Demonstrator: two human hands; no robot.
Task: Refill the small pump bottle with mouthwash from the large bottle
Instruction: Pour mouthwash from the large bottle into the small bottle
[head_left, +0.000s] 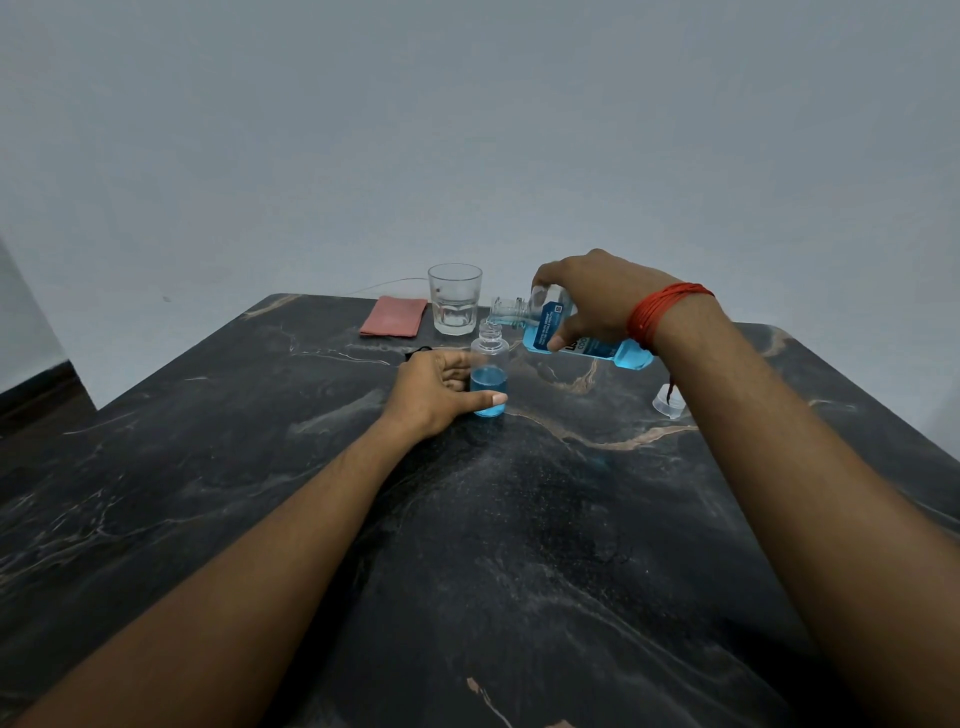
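A small clear bottle stands upright on the dark marble table, open at the neck and about half full of blue liquid. My left hand grips its lower half from the left. My right hand holds the large mouthwash bottle tipped almost sideways, its open mouth just above and right of the small bottle's neck. Blue mouthwash sits in the large bottle's lower end. Something small and black peeks out behind my left hand; I cannot tell what it is.
An empty drinking glass stands behind the small bottle. A folded pink cloth lies to its left near the table's far edge. A clear plastic cap rests on the table under my right wrist. A grey wall is behind.
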